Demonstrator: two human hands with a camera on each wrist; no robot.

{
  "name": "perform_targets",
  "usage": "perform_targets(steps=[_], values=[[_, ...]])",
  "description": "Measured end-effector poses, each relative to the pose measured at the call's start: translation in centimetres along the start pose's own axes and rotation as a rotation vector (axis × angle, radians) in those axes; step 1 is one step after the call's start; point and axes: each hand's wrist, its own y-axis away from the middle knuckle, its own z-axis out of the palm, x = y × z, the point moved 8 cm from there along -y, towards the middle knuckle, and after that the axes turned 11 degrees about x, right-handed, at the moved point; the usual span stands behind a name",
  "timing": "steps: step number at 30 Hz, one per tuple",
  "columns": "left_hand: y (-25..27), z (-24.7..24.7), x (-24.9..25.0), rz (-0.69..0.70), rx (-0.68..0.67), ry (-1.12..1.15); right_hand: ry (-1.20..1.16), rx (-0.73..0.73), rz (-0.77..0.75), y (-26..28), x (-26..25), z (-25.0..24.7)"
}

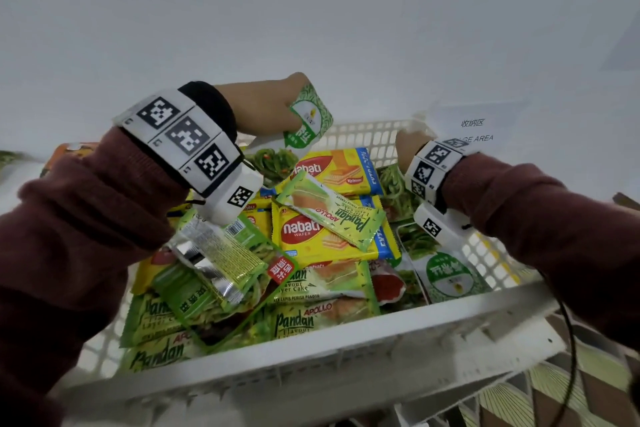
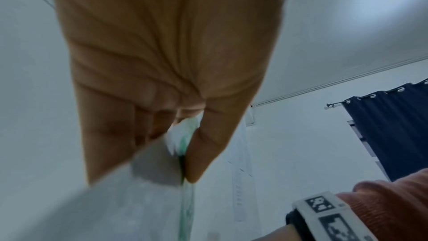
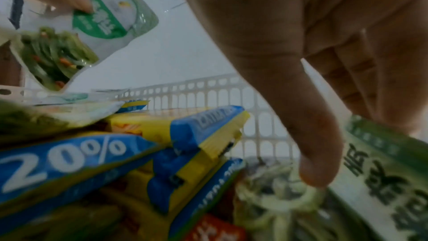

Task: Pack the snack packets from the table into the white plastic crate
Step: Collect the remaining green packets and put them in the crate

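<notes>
Over white crate (image 1: 346,350), left hand (image 1: 263,107) grip pinching green packet (image 1: 306,121)

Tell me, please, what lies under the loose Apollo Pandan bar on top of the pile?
The Pandan bar lies slantwise across two yellow Nabati wafer packs inside the white crate. Anything deeper beneath is covered.

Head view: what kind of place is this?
Likely an indoor data-collection room, not a shop: plain white walls, a paper sign partly reading "AREA" behind the white crate, and a dark curtain by the wall.
</notes>
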Motion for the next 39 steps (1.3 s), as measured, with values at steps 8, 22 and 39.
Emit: perform_targets(steps=[8, 22, 39], values=[[1.5, -0.7, 4.6, 0.186, 0.07, 0.157, 0.085, -0.111, -0.163, 1.9, -1.1, 1.7], [1.4, 11.0, 14.1, 0.158, -0.241, 0.325, -0.152, -0.229, -0.141, 1.0, 7.6, -7.5], [3.5, 19.5, 15.1, 0.444, -0.432, -0.447, -0.066, -0.245, -0.302, 2.4, 6.9, -3.3]])
